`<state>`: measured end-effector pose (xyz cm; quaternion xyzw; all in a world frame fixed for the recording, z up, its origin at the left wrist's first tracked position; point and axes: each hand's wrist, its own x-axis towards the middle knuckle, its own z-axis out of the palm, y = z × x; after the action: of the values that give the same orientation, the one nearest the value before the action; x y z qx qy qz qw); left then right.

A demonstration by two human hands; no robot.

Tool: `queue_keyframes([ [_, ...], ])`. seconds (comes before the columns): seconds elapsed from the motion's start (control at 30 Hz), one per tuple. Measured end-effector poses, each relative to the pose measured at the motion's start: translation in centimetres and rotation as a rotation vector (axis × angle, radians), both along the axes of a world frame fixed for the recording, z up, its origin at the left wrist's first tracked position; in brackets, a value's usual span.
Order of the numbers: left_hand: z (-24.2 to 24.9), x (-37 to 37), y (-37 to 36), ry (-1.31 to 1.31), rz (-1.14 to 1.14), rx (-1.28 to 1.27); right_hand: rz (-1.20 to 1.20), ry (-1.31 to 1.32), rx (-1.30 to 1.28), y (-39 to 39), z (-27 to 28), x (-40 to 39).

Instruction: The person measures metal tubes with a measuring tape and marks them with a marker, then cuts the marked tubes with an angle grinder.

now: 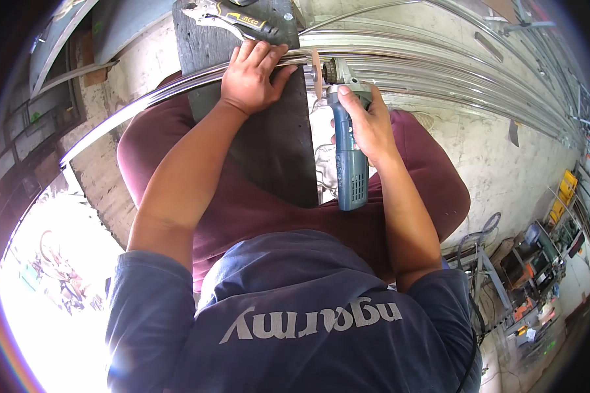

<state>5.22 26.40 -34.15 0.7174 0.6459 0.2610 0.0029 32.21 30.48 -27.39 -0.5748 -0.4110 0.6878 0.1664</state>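
My left hand (250, 77) presses shiny metal tubes (196, 78) down onto a dark wooden board (269, 141), its fingers wrapped over them near the board's right edge. In my right hand (367, 124) is a blue-green angle grinder (352, 173), held upright with the thumb along its body. The grinder's thin disc (317, 74) stands at the tubes just right of the board; whether it touches them is unclear. Locking pliers (226, 18) with a yellow-and-black grip lie on the board above my left hand.
Long metal tubes (426, 72) run off to the right over the concrete floor (498, 157). Tools and a metal frame (495, 278) stand at the lower right, near a yellow object (562, 196). Metal panels (62, 39) lean at the upper left.
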Motion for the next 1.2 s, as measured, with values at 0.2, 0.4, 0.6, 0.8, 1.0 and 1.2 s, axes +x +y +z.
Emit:
queue_keyframes([
  [0.2,-0.5,-0.2,-0.1,0.019,0.017,0.0,-0.016,0.026,-0.035,0.1,0.6,-0.4],
  [0.4,-0.5,-0.3,0.0,0.021,0.014,-0.003,-0.004,0.0,-0.031,0.1,0.7,-0.4],
  [0.6,-0.3,0.0,0.1,-0.011,-0.006,0.018,0.014,-0.017,0.053,0.0,-0.8,0.1],
  [0.8,-0.4,-0.2,0.1,0.001,0.004,0.011,0.003,-0.047,-0.033,0.4,1.0,-0.6],
  [1.0,-0.4,-0.2,0.0,0.001,-0.001,0.011,-0.016,-0.025,-0.029,0.4,1.4,-0.9],
  [1.2,-0.4,-0.2,0.1,-0.01,-0.007,0.034,0.004,-0.029,-0.059,0.5,1.5,-0.7],
])
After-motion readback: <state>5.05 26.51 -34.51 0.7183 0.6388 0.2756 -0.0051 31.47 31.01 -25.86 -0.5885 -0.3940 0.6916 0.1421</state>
